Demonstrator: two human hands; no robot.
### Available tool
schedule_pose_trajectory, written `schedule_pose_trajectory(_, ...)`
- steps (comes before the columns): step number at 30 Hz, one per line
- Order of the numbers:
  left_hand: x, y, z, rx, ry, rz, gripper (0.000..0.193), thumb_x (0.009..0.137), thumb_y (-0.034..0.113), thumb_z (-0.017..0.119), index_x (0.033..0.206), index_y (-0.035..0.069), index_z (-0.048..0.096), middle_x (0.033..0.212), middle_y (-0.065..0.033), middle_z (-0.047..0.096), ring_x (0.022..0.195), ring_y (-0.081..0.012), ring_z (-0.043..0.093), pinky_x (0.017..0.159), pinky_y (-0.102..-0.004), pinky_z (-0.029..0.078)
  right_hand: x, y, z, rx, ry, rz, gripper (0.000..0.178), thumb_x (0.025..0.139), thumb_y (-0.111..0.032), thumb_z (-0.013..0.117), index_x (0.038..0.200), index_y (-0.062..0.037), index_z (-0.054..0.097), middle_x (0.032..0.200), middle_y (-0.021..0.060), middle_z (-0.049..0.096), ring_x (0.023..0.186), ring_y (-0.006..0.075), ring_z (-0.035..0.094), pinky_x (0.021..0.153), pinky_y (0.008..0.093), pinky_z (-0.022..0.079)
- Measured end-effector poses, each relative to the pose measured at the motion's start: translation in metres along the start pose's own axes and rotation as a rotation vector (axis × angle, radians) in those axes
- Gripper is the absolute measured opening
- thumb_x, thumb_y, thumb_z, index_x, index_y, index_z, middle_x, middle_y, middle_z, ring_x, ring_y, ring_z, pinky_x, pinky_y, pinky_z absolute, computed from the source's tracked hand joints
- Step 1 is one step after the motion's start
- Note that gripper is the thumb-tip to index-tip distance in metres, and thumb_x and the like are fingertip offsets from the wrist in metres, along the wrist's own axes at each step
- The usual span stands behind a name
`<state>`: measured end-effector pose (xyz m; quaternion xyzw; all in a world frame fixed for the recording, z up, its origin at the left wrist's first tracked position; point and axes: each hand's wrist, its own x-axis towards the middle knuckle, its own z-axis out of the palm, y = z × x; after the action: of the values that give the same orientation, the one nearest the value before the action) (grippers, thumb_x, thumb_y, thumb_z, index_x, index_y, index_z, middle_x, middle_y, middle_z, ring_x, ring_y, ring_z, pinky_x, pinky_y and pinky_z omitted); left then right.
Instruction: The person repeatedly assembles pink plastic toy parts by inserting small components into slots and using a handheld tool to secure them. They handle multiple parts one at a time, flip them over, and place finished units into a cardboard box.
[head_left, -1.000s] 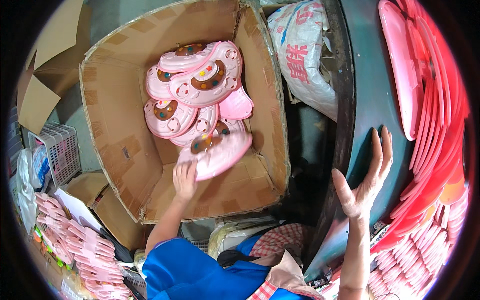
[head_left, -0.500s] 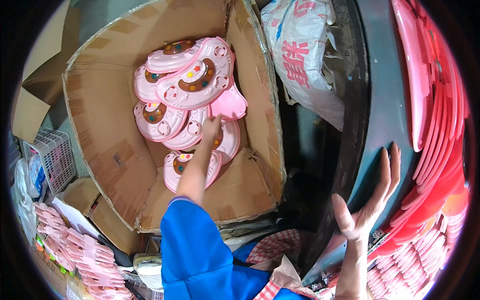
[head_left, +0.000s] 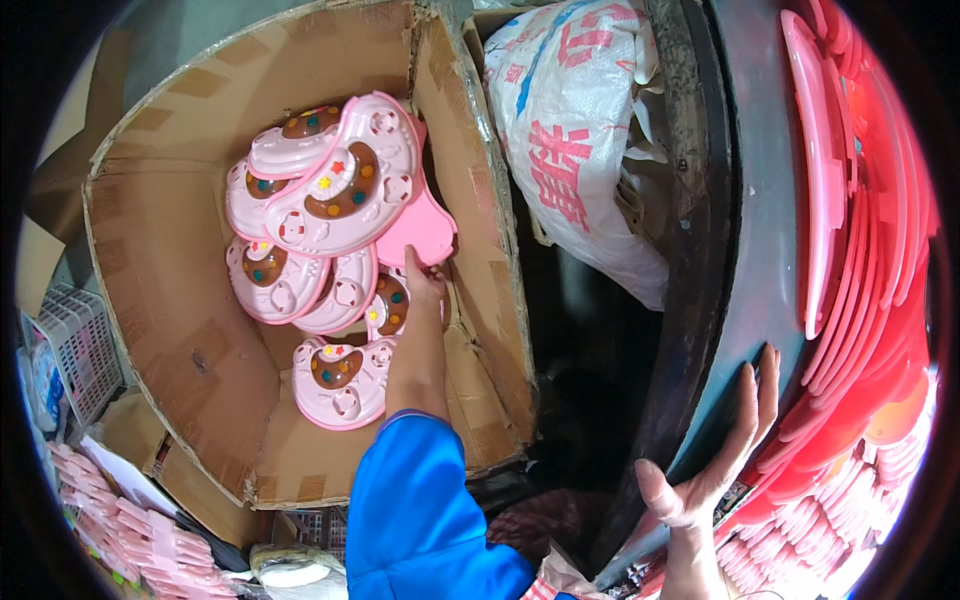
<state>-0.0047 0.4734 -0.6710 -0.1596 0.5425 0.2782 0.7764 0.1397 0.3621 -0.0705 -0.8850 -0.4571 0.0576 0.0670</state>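
A large open cardboard box (head_left: 180, 330) holds several pink plastic toy trays (head_left: 335, 185) with brown insets and coloured dots, piled at its far side. My left hand (head_left: 424, 285), in a blue sleeve, reaches deep into the box. Its fingertips meet the lower edge of a plain pink piece (head_left: 428, 225) beside the pile. The fingers are partly hidden, so a grip is unclear. One more toy tray (head_left: 340, 385) lies on the box floor just left of my forearm. My right hand (head_left: 725, 455) lies flat with fingers spread on a grey-blue curved surface (head_left: 760, 250).
A white woven sack (head_left: 575, 150) with red print stands between the box and the grey-blue surface. Stacked red and pink plastic discs (head_left: 860, 220) fill the right side. Small pink parts (head_left: 95, 510) and a white mesh basket (head_left: 75, 345) sit at lower left.
My left hand has moved up from the lowest toy tray to the plain pink piece beside the pile. My right hand stays flat on the grey-blue surface.
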Motion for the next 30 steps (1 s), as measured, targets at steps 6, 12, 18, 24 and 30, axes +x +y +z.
schedule_pose_trajectory(6,-0.036,0.010,0.097,-0.081,0.009,0.074,0.043,0.094,0.039,0.076,0.121,0.007,0.065,0.108,-0.0082,0.073,0.093,-0.0249,0.070,0.076,-0.0340,0.060,-0.002,0.000,0.002,0.022,0.068,-0.012,0.107,0.072,-0.060,0.079,0.154,-0.0026,0.042,0.159,0.0331,0.031,0.149,0.0521,0.029,0.118,0.0655,0.025)
schedule_pose_trajectory(12,-0.179,-0.033,0.063,-0.322,-0.269,-0.026,0.046,0.103,0.035,0.062,0.134,0.002,0.056,0.126,-0.0134,0.068,0.111,-0.0275,0.069,0.098,-0.0438,0.059,0.006,-0.012,0.000,-0.034,0.092,-0.086,0.098,0.074,-0.056,0.079,0.150,-0.0029,0.047,0.158,0.0270,0.038,0.148,0.0471,0.033,0.121,0.0622,0.023)
schedule_pose_trajectory(18,-0.363,-0.021,-0.025,0.094,0.045,0.180,0.048,0.096,0.016,0.067,0.140,0.006,0.051,0.131,-0.0107,0.062,0.112,-0.0264,0.066,0.085,-0.0418,0.060,0.000,-0.014,-0.008,-0.063,0.128,-0.086,0.091,0.076,-0.051,0.078,0.150,-0.0072,0.049,0.157,0.0200,0.042,0.150,0.0416,0.033,0.123,0.0584,0.020)
schedule_pose_trajectory(24,-0.419,0.034,-0.048,1.435,0.205,1.501,0.046,0.079,0.011,0.071,0.121,0.001,0.054,0.112,-0.0180,0.058,0.116,-0.0444,0.055,0.101,-0.0529,0.044,-0.026,0.001,-0.003,0.029,0.287,-0.062,0.079,0.083,-0.048,0.079,0.145,-0.0070,0.054,0.154,0.0209,0.044,0.148,0.0395,0.036,0.122,0.0576,0.025)
schedule_pose_trajectory(30,-0.292,0.065,-0.138,2.222,-0.412,0.647,0.035,0.089,0.025,0.068,0.117,0.003,0.069,0.117,-0.0272,0.070,0.112,-0.0422,0.067,0.092,-0.0506,0.053,-0.126,-0.068,-0.032,0.775,0.215,-0.050,0.065,0.090,-0.028,0.077,0.144,-0.0015,0.055,0.154,0.0213,0.043,0.145,0.0357,0.043,0.117,0.0467,0.039)
